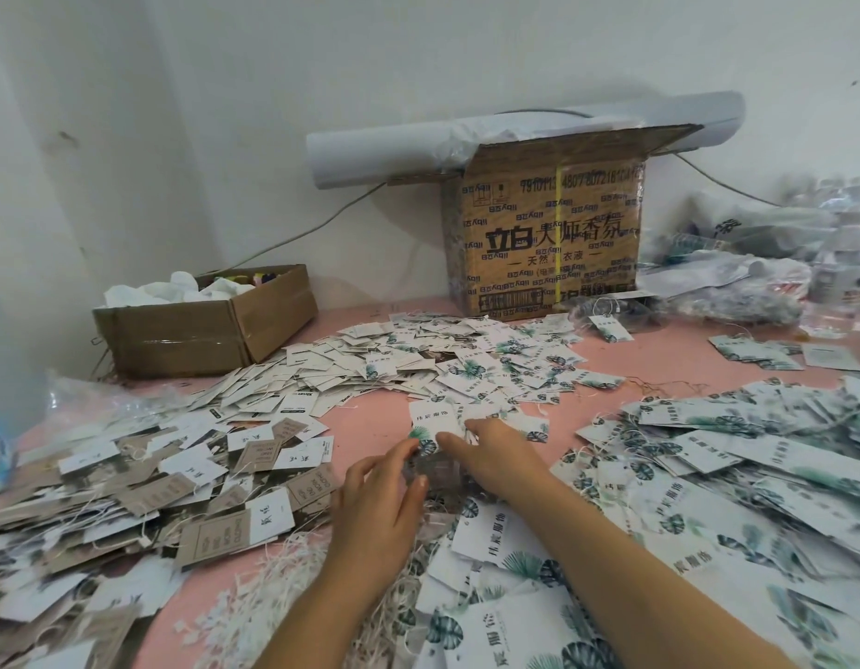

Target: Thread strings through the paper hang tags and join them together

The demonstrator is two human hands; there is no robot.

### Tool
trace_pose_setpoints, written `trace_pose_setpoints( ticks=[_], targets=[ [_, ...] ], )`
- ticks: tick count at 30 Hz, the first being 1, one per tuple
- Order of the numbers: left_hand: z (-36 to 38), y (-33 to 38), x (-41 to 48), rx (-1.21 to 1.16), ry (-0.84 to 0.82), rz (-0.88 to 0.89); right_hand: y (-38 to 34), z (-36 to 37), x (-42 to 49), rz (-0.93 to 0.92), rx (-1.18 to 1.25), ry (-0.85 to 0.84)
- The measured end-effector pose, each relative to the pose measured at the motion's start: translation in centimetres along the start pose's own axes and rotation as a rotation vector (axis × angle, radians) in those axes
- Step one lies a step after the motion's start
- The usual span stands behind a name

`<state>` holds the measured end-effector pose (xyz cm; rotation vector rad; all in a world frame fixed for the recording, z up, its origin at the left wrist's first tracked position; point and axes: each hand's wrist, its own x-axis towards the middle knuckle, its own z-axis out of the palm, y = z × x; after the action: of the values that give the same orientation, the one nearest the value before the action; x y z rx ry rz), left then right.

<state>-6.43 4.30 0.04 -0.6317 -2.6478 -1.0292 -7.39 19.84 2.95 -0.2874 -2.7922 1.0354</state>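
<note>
The white leaf-print tag [433,420] lies just ahead of both your hands, at 1 o'clock from your left hand [377,504] and at 11 o'clock from your right hand [495,458]. Its long axis runs 12 to 6, with the leaf-printed end toward you at 6 and the plain end away at 12.

Your right hand is the nearer one. Its thumb and fingers close on the tag's lower right edge in what looks like a pinch. Your left hand has its fingers loosely apart, and the index tip touches the tag's lower left corner.

The punched hole does not show; I judge it sits at the 12 end. The loose strings [278,572] lie at 7 o'clock from your left hand, so that hand probably fetches one while the right steadies the tag.
</note>
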Motion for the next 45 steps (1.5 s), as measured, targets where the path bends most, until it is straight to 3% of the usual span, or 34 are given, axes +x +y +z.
trace_pose_setpoints(
  ticks=[14,45],
  targets=[
    [0.5,-0.7,0.3,0.078,0.009,0.039,-0.2,-0.3,0.0,0.021,0.020,0.207],
    [0.9,-1.3,0.4,0.201,-0.030,0.081,-0.2,-0.2,0.1,0.042,-0.005,0.139]
  ],
)
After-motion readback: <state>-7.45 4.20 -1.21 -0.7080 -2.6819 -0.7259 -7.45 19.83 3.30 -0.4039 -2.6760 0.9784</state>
